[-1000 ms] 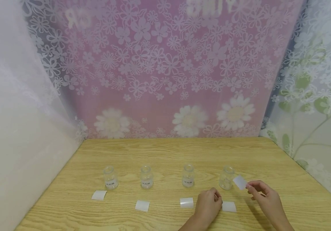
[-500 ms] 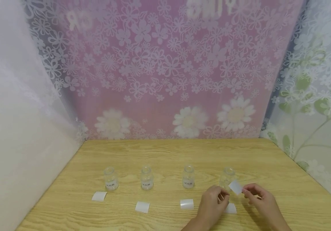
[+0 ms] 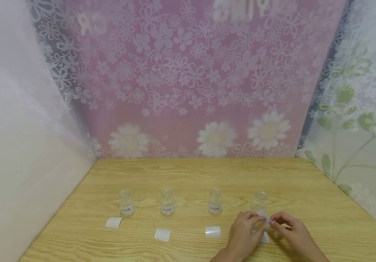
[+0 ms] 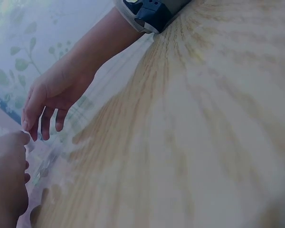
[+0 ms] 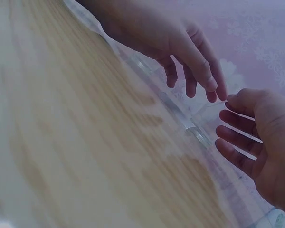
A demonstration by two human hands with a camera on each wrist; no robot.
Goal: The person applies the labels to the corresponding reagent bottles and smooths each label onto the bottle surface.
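Observation:
A small white label (image 3: 261, 212) is held up just in front of the rightmost clear glass bottle (image 3: 260, 195). My right hand (image 3: 291, 233) pinches its right corner between thumb and forefinger. From the other side my left hand (image 3: 244, 234) has its thumb and forefinger on the label, partly covering it. In the right wrist view the fingertips of the left hand (image 5: 168, 45) and right hand (image 5: 275, 137) nearly meet, the other fingers loosely bent. Under the hands lies a white paper square (image 3: 265, 238), partly hidden by the left hand.
More clear bottles stand in a row leftward: one bottle (image 3: 214, 201), another (image 3: 167, 202) and the leftmost (image 3: 127, 203), each with a printed label low on its front. White squares lie before them: (image 3: 213, 231) is nearest. A flowered curtain (image 3: 188, 91) hangs behind the wooden table (image 3: 188, 174).
My right hand has brought the label left and down toward the left hand. The left hand has moved right, and its fingers have come onto the label.

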